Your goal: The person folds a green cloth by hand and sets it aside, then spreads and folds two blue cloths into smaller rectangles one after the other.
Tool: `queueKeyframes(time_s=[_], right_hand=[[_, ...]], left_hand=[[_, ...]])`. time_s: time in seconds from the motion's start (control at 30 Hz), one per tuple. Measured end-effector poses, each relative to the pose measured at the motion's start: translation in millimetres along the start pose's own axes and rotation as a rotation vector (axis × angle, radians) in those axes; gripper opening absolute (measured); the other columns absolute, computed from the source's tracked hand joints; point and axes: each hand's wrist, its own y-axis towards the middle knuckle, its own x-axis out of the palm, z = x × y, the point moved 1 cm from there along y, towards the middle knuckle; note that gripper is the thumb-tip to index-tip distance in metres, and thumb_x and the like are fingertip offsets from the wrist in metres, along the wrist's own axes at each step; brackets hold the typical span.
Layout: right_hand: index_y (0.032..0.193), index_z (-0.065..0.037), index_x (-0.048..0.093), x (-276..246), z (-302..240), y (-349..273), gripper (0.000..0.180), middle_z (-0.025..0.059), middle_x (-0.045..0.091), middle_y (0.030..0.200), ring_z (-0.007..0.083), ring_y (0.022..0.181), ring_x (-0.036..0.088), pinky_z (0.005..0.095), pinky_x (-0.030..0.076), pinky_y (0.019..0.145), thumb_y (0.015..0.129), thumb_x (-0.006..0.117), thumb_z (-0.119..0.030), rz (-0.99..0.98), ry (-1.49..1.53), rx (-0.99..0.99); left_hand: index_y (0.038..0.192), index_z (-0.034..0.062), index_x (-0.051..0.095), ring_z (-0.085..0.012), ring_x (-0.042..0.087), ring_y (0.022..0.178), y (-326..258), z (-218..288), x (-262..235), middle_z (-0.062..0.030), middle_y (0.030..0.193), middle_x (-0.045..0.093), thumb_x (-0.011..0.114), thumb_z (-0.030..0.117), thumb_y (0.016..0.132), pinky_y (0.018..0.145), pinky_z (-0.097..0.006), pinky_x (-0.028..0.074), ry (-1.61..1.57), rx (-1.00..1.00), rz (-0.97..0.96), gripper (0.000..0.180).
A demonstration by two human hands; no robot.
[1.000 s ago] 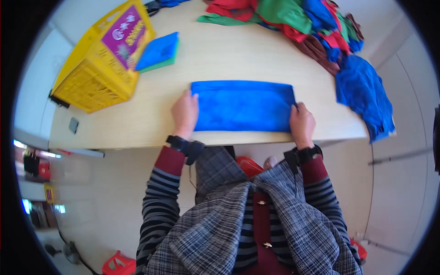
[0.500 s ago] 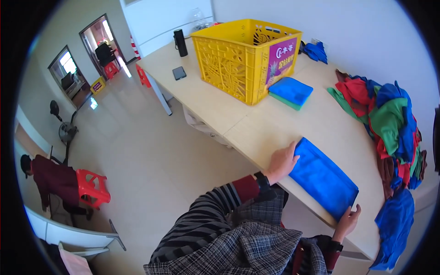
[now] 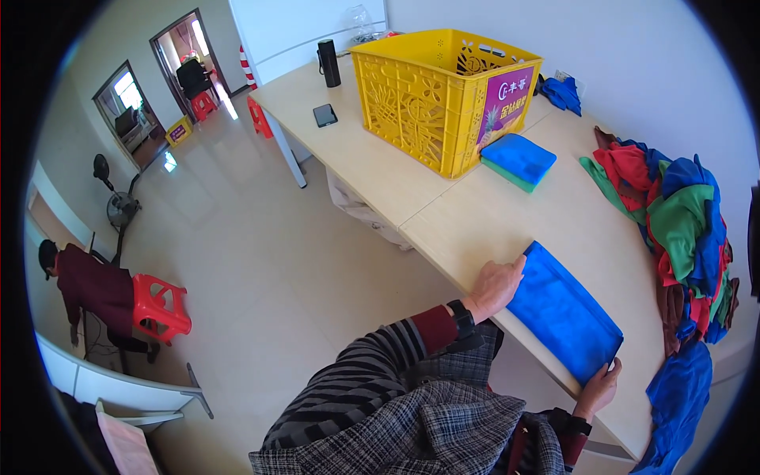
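A blue cloth, folded into a long rectangle, lies flat near the front edge of the table. My left hand grips its left end, thumb and fingers at the upper corner. At the opposite end my right hand pinches the lower right corner, fingers curled over the edge. Beyond the cloth sits a neat stack of folded cloths, blue on top and green below, against a yellow plastic crate. A loose heap of red, green, blue and brown cloths runs along the table's right side.
A phone and a black bottle stand on the pale table left of the crate. A crumpled blue cloth lies behind it. On the floor to the left, a person bends beside a red stool.
The view has shifted slightly, moving the scene a little to the right. Both hands remain at the two ends of the blue cloth, which keeps its folded shape.
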Motion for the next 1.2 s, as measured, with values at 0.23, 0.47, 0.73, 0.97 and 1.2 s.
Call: queueKeyframes(time_s=[0.23,0.47,0.73,0.97,1.2], right_hand=[[0.132,-0.009,0.056,-8,-1,1,0.032,0.0222,0.069,0.111,0.0416,0.091,0.068,0.0477,0.053,0.072,0.101,0.058,-0.017,-0.044,-0.045,-0.011],[0.13,-0.001,0.06,-45,-85,2,0.038,0.0202,0.064,0.121,0.0383,0.112,0.061,0.0458,0.049,0.095,0.094,0.067,-0.01,0.036,0.065,-0.418],[0.151,-0.002,0.043,6,-181,-15,0.061,0.0196,0.041,0.157,0.039,0.147,0.035,0.0487,0.025,0.121,0.102,0.052,-0.039,-0.343,0.294,-0.413],[0.154,-0.007,0.04,8,-99,7,0.065,0.0158,0.038,0.16,0.0383,0.151,0.028,0.0526,0.019,0.123,0.104,0.046,-0.049,-0.351,-0.03,-0.345],[0.156,-0.011,0.038,-1,-47,20,0.067,0.0152,0.034,0.162,0.0383,0.151,0.027,0.0527,0.02,0.123,0.104,0.042,-0.054,-0.319,-0.116,-0.215]], left_hand=[[0.126,0.0011,0.052,-0.0293,0.067,0.077,-4,7,-11,-0.0127,0.084,0.068,0.066,0.02,0.094,0.068,-0.045,0.048,0.031,-0.07,-0.159,0.04],[0.118,0.0015,0.057,-0.0308,0.057,0.104,2,55,-26,-0.0162,0.112,0.06,0.073,0.017,0.084,0.095,-0.045,0.043,-0.047,0.296,0.029,0.041],[0.139,0.0058,0.056,-0.0351,0.039,0.142,-12,63,37,-0.0172,0.148,0.049,0.062,0.031,0.091,0.118,-0.055,0.025,-0.09,0.453,-0.249,0.054],[0.153,0.0121,0.044,-0.0333,0.031,0.15,0,64,31,-0.0143,0.16,0.038,0.053,0.04,0.101,0.122,-0.053,0.019,0.125,0.369,-0.456,0.06],[0.155,0.0129,0.041,-0.0352,0.027,0.151,8,35,29,-0.0153,0.163,0.034,0.049,0.049,0.103,0.122,-0.051,0.02,0.185,0.272,-0.426,0.064]])
